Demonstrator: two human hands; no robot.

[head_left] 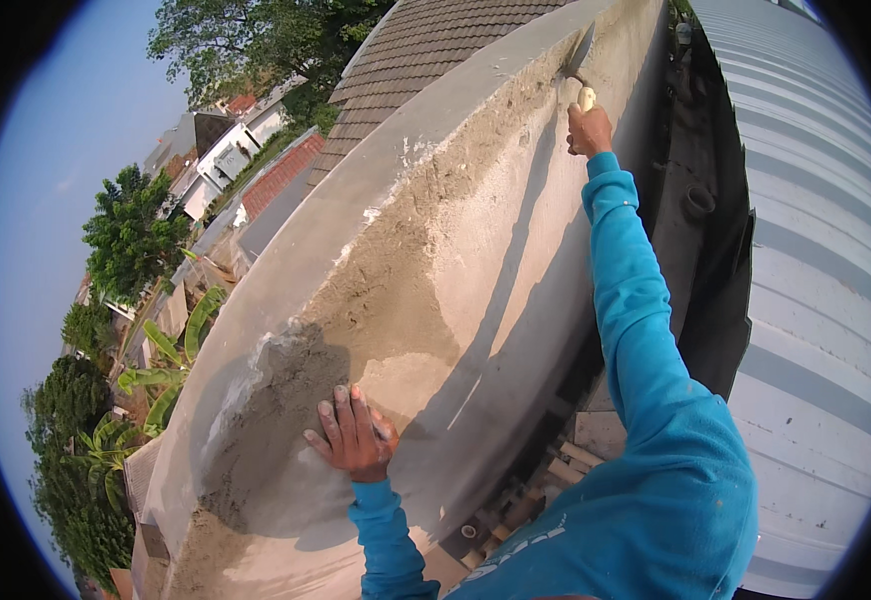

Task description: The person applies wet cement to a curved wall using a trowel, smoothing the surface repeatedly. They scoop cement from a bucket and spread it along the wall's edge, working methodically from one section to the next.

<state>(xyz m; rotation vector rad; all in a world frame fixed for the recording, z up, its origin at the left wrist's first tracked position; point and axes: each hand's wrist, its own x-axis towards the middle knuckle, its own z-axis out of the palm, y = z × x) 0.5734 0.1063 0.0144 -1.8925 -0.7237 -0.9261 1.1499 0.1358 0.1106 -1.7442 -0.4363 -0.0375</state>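
Note:
My right hand (589, 130) is stretched far forward, closed around the pale handle of a trowel (582, 52). The trowel's dark blade is seen nearly edge-on against the upper part of the wall (501, 235). Lower down, my left hand (356, 436) rests on the wall with its fingers spread, holding nothing. Under and beside it runs a rough band of mortar (381, 300), brownish grey, along the wall's top edge. Some of that edge is chipped and whitish.
A ribbed metal roof (816, 300) lies to the right, past a dark gap holding a round pot-like thing (698, 201). Beyond the wall stand a tiled roof (421, 75), trees (136, 235) and houses far below. Several blocks (566, 468) lie at the wall's foot.

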